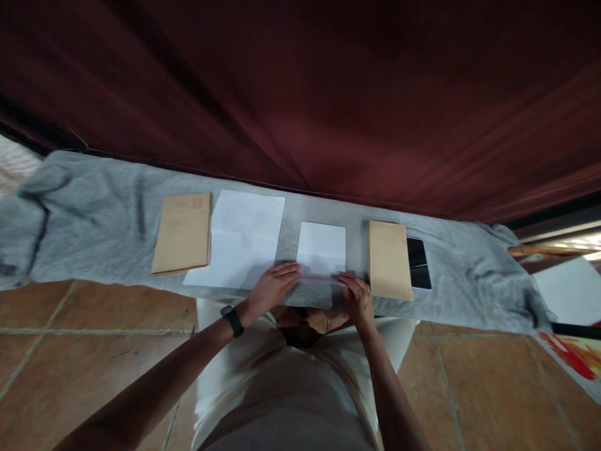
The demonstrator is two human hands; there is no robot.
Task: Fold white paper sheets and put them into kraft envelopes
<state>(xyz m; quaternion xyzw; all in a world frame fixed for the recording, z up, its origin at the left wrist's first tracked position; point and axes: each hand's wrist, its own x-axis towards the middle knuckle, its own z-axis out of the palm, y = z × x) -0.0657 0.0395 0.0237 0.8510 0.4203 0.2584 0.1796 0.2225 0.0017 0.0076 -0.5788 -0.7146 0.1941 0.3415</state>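
Observation:
A small white sheet of paper point(322, 243) lies in front of me, its near edge folded up or over. My left hand point(278, 280) has its fingers closed on the sheet's near left corner. At the near right corner my right hand point(357, 294) grips the same edge, fingers bent. To the left is a larger white sheet point(246, 228) with a crease across it, partly under a stack of brown envelopes point(184, 232). Just right of my right hand lies another stack of brown envelopes point(389, 260).
A dark phone point(419, 263) sits partly beneath the right envelopes. Grey cloth point(113, 219) covers the narrow surface. A dark red curtain point(328, 94) hangs behind it. White paper point(570, 291) and a colourful printed item point(573, 357) are at far right.

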